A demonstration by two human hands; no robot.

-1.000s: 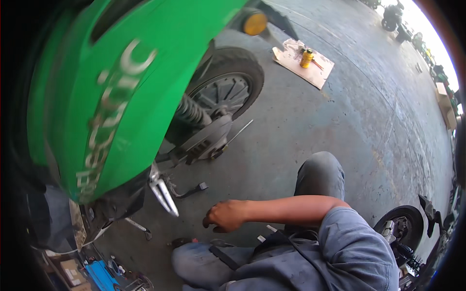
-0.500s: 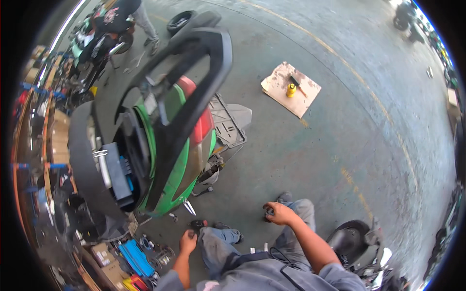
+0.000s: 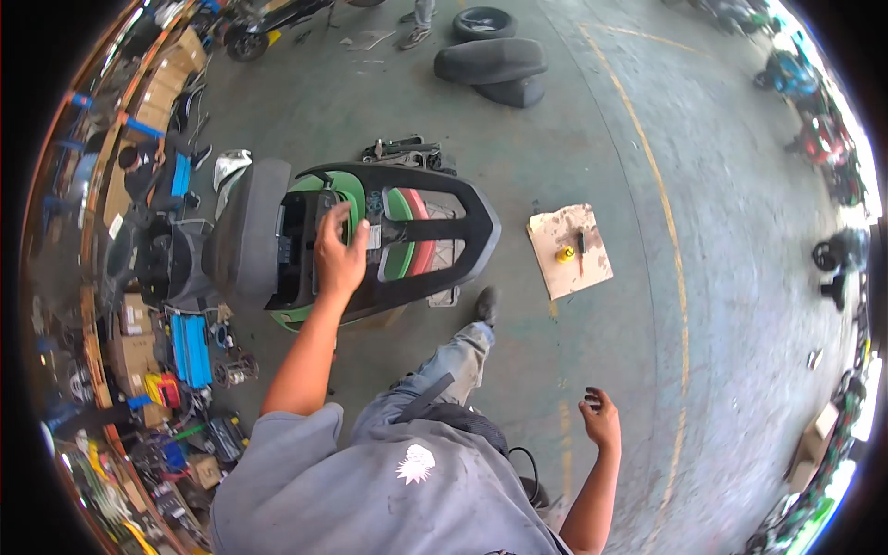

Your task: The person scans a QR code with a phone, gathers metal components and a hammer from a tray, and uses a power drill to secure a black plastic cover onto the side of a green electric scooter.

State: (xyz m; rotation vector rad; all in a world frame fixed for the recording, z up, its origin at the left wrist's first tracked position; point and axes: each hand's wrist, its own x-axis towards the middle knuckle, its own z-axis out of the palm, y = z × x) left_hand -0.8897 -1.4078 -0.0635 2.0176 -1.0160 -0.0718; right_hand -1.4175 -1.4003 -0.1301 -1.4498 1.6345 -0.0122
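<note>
Standing on the near side of the green-and-black scooter [image 3: 396, 294], in the left part of the scene, with its black rear rack [image 3: 483, 220] pointing right. Holding the left hand [image 3: 340, 261] over the scooter's body, thumb and fingers apart, just right of an open compartment [image 3: 294, 257]; cannot tell whether touching. Carrying the right hand [image 3: 601, 421] well apart to the right, above the floor [image 3: 518, 342], fingers loosely curled with thumb apart. Next to the compartment, on its left, a broad dark panel [image 3: 252, 231]; between the bars of the rack, a red strip [image 3: 420, 254]. To the right of the scooter, on the floor, a stained cardboard sheet [image 3: 555, 279], bearing a yellow bottle [image 3: 565, 253] and, just beside it, a dark-ended tool [image 3: 581, 242]. Farther off, a dark scooter seat [image 3: 490, 61] near a tyre [image 3: 484, 24]. At near left, a blue case [image 3: 191, 350] among cartons [image 3: 137, 356].
</note>
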